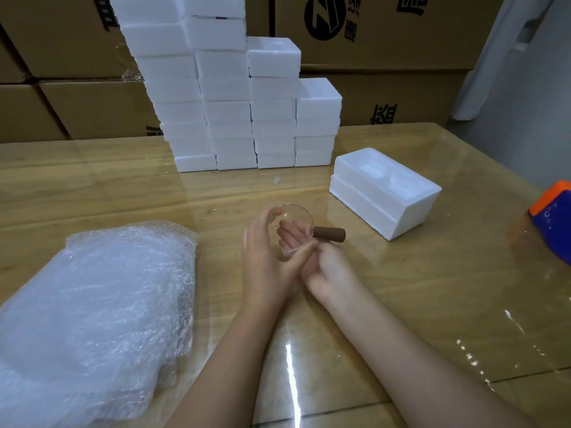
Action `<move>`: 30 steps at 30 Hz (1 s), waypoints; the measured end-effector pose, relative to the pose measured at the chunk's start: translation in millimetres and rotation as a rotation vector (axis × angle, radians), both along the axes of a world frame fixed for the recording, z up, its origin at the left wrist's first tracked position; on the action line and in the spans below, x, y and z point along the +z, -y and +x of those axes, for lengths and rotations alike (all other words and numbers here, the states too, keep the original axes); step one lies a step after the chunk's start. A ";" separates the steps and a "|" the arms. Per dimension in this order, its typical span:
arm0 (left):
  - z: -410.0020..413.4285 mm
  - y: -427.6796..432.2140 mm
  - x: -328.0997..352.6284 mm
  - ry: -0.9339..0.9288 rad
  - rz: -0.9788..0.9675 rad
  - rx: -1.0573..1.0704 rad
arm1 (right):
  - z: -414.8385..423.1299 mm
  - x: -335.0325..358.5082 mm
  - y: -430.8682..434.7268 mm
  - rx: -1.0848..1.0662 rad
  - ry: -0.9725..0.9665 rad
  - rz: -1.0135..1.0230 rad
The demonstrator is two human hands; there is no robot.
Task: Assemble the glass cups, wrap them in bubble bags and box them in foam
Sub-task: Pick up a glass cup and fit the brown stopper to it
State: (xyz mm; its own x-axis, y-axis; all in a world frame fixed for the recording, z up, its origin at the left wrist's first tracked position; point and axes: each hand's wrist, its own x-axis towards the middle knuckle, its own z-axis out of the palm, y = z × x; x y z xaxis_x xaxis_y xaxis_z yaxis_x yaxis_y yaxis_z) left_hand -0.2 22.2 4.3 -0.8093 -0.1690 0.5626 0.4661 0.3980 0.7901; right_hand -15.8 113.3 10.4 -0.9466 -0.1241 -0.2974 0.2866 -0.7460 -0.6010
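A clear glass cup (289, 219) with a brown wooden handle (330, 234) sticking out to the right is held above the table's middle. My left hand (265, 257) wraps round the cup from the left, its fingers visible through the glass. My right hand (329, 273) grips the cup from below, right under the handle's base. A pile of bubble bags (99, 304) lies at the near left. A closed white foam box (384, 191) lies to the right of the cup.
Tall stacks of white foam boxes (234, 97) stand at the back of the glossy wooden table (432, 288). Cardboard cartons (386, 32) line the wall behind. An orange and blue object (553, 217) sits at the right edge.
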 end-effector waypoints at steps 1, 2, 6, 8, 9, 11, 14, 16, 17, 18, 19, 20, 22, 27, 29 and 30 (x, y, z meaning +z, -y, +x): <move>0.7 0.0 0.3 0.001 0.010 -0.001 | -1.2 -0.4 -3.1 0.023 0.023 -0.057; 0.7 0.5 0.3 0.021 0.050 -0.016 | -3.3 -0.2 -8.3 0.016 0.037 -0.103; -3.6 5.5 -1.5 0.174 0.262 -0.144 | -13.0 14.3 -38.6 -0.192 -0.148 0.020; -5.2 5.2 -3.1 0.190 0.134 -0.136 | -6.9 24.5 -39.4 -0.231 -0.389 0.429; -4.7 3.7 -4.0 0.186 0.087 -0.143 | -1.2 27.1 -35.0 -0.192 -0.505 0.680; -0.8 1.1 -5.6 0.212 0.094 -0.196 | 7.8 24.8 -24.1 -0.018 -0.665 1.093; 3.1 3.5 -5.9 0.270 0.197 -0.324 | 12.0 18.5 -16.1 0.062 -0.686 1.264; 3.9 4.1 -2.1 0.254 0.307 -0.393 | 12.7 17.8 -14.9 -0.019 -0.637 1.230; 3.6 3.1 0.4 0.260 0.392 -0.412 | 13.2 18.0 -13.2 -0.038 -0.604 1.160; 2.7 1.8 2.3 0.281 0.501 -0.417 | 13.8 18.3 -10.3 -0.040 -0.587 1.090; 1.2 0.4 3.0 0.309 0.614 -0.415 | 15.0 17.5 -6.8 -0.044 -0.599 1.059; -0.2 -0.5 2.6 0.331 0.718 -0.407 | 16.5 16.2 -2.9 -0.055 -0.635 1.072; -1.7 -0.5 1.2 0.361 0.914 -0.408 | 17.7 14.2 3.8 -0.070 -0.739 1.182; -6.0 1.8 -0.9 0.484 1.054 -0.315 | 13.1 11.1 6.4 -0.021 -0.933 1.398; -9.3 5.9 1.4 0.512 1.082 -0.300 | 14.4 10.6 6.2 0.012 -1.067 1.462; -10.3 8.0 2.6 0.525 1.101 -0.303 | 15.1 10.3 6.0 0.031 -1.140 1.509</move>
State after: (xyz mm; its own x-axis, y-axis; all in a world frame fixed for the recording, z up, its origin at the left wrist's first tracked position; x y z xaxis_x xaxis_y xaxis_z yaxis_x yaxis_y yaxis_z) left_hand -10.4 14.2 6.9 -0.9808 -0.1118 -0.1598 -0.0477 -0.6569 0.7525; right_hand -0.7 107.4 20.7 -0.7459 -0.4123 0.5231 -0.6647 0.5117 -0.5444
